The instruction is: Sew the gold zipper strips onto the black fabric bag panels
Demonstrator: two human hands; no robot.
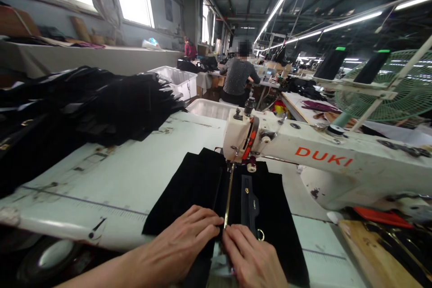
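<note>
A black fabric panel lies flat on the sewing machine table, its far part under the machine head. Down its middle a gold-toothed zipper runs from the presser foot toward me. My left hand rests on the panel left of the zipper, fingers stretched out and fingertips at its edge. My right hand has its fingers closed on the zipper's near end. Beside it on the panel are a small zippered pocket and a gold ring. Cloth between my wrists is partly hidden.
A large stack of black pieces covers the table's far left. White plastic bins stand behind the table. Black thread cones and a green fan are at right. A co-worker sits ahead. A wooden board lies at lower right.
</note>
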